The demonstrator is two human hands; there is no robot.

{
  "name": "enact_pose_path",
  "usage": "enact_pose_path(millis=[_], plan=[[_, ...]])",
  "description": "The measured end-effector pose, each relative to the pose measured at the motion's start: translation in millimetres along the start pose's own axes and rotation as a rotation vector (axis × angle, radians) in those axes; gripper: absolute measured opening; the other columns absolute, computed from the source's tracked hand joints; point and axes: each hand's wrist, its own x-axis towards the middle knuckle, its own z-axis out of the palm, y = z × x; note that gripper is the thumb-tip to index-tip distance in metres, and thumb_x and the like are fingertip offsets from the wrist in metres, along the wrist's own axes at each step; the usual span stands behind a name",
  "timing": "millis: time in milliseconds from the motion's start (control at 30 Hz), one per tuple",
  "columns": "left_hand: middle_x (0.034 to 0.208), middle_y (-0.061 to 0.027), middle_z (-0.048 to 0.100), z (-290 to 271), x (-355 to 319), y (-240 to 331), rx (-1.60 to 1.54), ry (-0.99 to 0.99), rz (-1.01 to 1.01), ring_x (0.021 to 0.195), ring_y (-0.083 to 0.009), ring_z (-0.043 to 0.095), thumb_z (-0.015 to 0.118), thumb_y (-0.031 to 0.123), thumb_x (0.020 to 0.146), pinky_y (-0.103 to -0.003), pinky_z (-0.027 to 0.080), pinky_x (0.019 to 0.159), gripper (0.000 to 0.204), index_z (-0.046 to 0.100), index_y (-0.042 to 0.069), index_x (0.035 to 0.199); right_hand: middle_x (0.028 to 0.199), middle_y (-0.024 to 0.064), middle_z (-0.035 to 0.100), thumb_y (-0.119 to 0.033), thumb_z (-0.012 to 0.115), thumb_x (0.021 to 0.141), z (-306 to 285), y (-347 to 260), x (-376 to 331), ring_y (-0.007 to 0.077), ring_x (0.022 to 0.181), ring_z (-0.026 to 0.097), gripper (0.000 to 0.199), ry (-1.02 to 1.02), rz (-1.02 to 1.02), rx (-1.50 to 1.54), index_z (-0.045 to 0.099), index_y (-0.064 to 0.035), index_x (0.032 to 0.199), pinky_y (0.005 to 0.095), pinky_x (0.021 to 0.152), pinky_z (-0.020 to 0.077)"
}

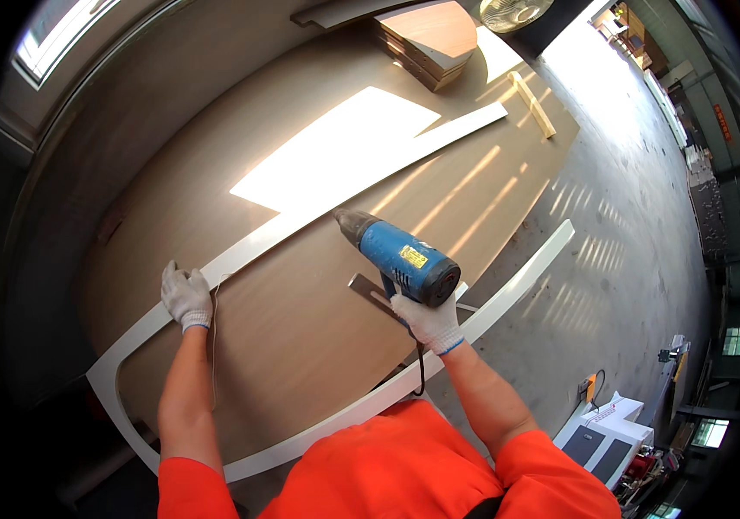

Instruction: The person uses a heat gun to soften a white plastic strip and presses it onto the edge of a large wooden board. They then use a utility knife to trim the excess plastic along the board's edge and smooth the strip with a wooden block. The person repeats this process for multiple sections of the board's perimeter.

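A long white U-shaped frame (253, 246) lies over the brown tabletop, its curved end at the left and one arm passing close in front of me. My left hand (186, 298), in a white knit glove, is closed over the far arm near the curve. Beside it a thin pale strand (215, 346) hangs down toward me. My right hand (429, 320), also gloved, grips a blue heat gun (400, 255) by its handle. The dark nozzle points left and away, close to the frame's near edge. A black cord (422, 372) drops from the handle.
A flat grey metal piece (370, 290) is under the heat gun. Stacked curved boards (426, 43) stand at the far side, near a wooden stick (531, 105) and a fan (512, 13). Concrete floor (612, 216) lies right; a white machine (608, 437) stands lower right.
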Motion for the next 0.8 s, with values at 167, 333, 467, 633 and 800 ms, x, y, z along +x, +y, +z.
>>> enact_pose_path(millis=[167, 333, 467, 633, 800], plan=[[0.152, -0.0215, 0.060, 0.8, 1.1, -2.6, 0.065, -0.052, -0.007, 0.145, -0.0374, 0.051, 0.062, 0.031, 0.099, -0.050, 0.038, 0.122, 0.030, 0.068, 0.002, 0.098, 0.088, 0.0000, 0.067, -0.001, 0.075, 0.078, -54.2, -18.8, 42.6, 0.0122, 0.076, 0.067, 0.022, 0.178, -0.090, -0.030, 0.068, -0.0041, 0.099, 0.0319, 0.071, 0.0580], [0.155, -0.0233, 0.057, 2.2, 4.0, -7.3, 0.080, -0.051, 0.035, 0.145, -0.0384, 0.050, 0.060, 0.031, 0.101, -0.050, 0.038, 0.122, 0.033, 0.067, -0.001, 0.097, 0.098, 0.0035, 0.070, -0.006, 0.076, 0.077, -127.0, -18.7, 95.8, 0.0164, 0.092, 0.070, 0.030, 0.249, -0.051, -0.134, 0.069, -0.0008, 0.106, 0.0344, 0.089, 0.0572], [0.156, -0.0213, 0.056, 7.4, 0.5, -15.4, 0.049, -0.055, 0.014, 0.146, -0.0376, 0.050, 0.059, 0.030, 0.101, -0.049, 0.038, 0.121, 0.034, 0.067, -0.003, 0.097, 0.075, 0.0012, 0.067, -0.004, 0.072, 0.075, -165.0, -38.1, 131.0, 0.0138, 0.070, 0.066, 0.010, 0.283, -0.091, -0.122, 0.069, -0.0032, 0.085, 0.0334, 0.070, 0.0538], [0.158, -0.0188, 0.054, 3.3, 2.4, -5.0, 0.036, -0.101, -0.058, 0.146, -0.0361, 0.050, 0.060, 0.027, 0.101, -0.047, 0.039, 0.121, 0.032, 0.066, -0.003, 0.097, 0.066, 0.0037, 0.066, -0.005, 0.072, 0.075, -208.6, -48.7, 170.4, 0.0151, 0.061, 0.064, 0.007, 0.409, -0.070, -0.082, 0.067, -0.0011, 0.074, 0.0334, 0.064, 0.0515], [0.158, -0.0184, 0.054, 8.3, 1.9, -11.8, -0.003, -0.113, -0.127, 0.146, -0.0365, 0.050, 0.060, 0.028, 0.101, -0.048, 0.039, 0.121, 0.031, 0.066, -0.002, 0.097, 0.066, 0.0068, 0.066, -0.006, 0.073, 0.078, -241.7, -59.0, 205.0, 0.0165, 0.057, 0.063, 0.009, 0.501, -0.060, -0.106, 0.067, -0.0003, 0.075, 0.0342, 0.059, 0.0513]])
